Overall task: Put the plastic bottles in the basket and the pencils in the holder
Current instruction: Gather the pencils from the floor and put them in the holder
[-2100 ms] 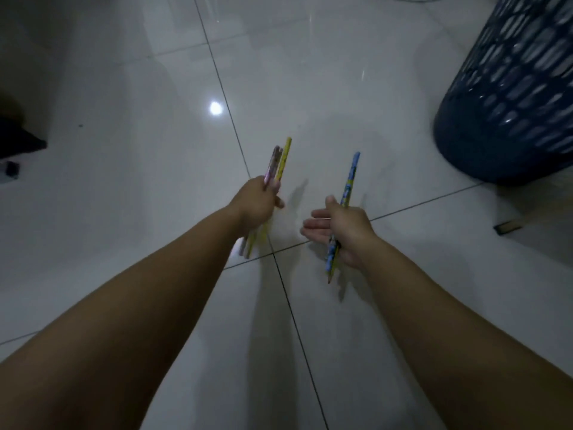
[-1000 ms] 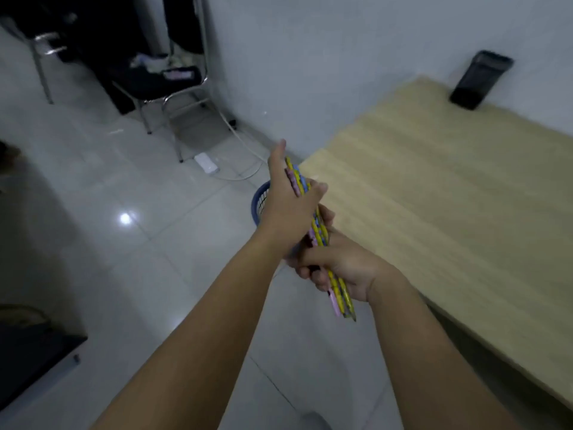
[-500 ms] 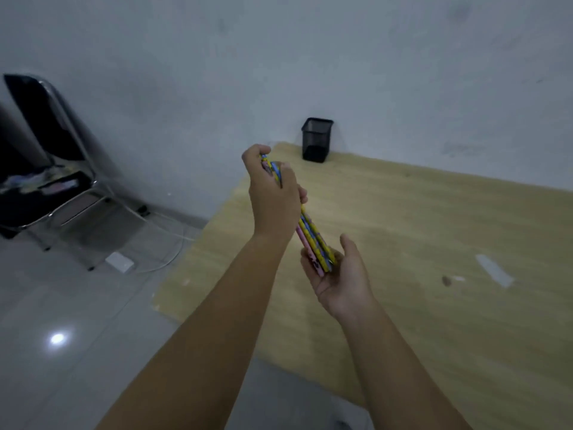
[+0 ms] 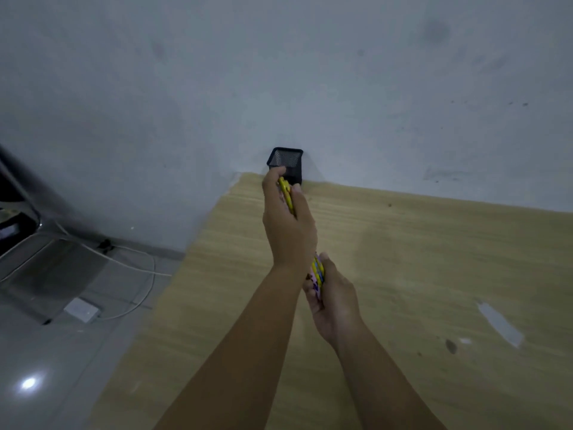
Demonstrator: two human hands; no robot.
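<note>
While fingers (image 4: 296, 193) clasp slim pencils (image 4: 286, 193)

We count one black square wire-mesh pencil holder (image 4: 286, 161), one pale wooden table (image 4: 418, 259) and two bare hands. The bundle of yellow, blue and pink patterned pencils (image 4: 318, 271) is too tightly gripped for us to count.

I see the holder (image 4: 286, 162) at upper centre, on the table's (image 4: 418, 259) far corner against the wall (image 4: 279, 72). My left hand (image 4: 288, 225) sits just below it, right hand (image 4: 333, 293) lower, pencils (image 4: 317, 271) running between them. A cable (image 4: 136, 265) lies on the floor (image 4: 62, 352) at left.
</note>
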